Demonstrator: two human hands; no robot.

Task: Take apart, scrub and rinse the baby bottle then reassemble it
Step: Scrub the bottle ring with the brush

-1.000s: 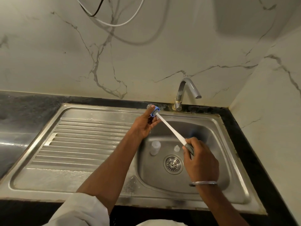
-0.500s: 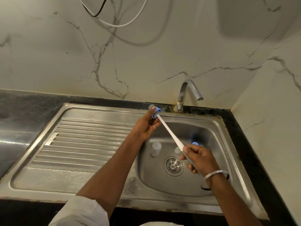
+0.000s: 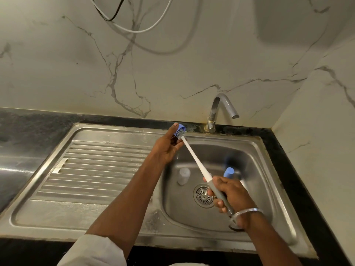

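Note:
My left hand holds a small blue bottle part up over the back rim of the sink. The bristle head of a long white bottle brush is pressed against that part. My right hand grips the brush by its grey handle over the basin. Inside the basin stands a clear bottle body left of the drain, and a blue piece rests right of the brush shaft, partly hidden by my right hand.
The steel sink has a round drain and a ribbed drainboard to the left. A metal tap stands at the back with no water running. Black counter surrounds the sink; marble walls at the back and right.
My right hand has slid down and back along the brush handle and turned at the wrist. The brush head has shifted against the blue part in my left hand.

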